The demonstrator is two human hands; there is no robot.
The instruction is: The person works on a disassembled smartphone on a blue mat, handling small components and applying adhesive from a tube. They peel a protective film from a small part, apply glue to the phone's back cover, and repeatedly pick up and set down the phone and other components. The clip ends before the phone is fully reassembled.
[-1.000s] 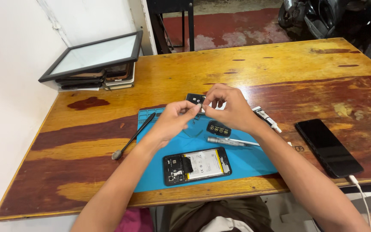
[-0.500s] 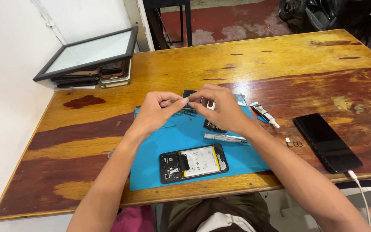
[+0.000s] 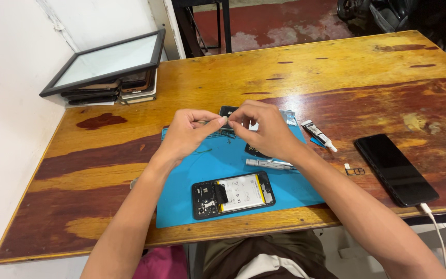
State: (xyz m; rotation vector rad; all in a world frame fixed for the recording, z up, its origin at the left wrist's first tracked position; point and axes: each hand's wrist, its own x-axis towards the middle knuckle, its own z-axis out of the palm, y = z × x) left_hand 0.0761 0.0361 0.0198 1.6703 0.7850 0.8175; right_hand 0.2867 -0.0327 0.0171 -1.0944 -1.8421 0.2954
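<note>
Above the blue mat (image 3: pixel 285 188), both hands' fingers (image 3: pixel 213 124) pinch together — something tiny.

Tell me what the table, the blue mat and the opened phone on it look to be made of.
Table: wood, glossy varnish, going by the grain, dark streaks and sheen.
Blue mat: probably silicone or rubber, matte; it lies flat and shows no glare.
Opened phone: dark frame, likely plastic or metal, I cannot tell which, around a white-labelled battery that looks foil-wrapped.
</note>
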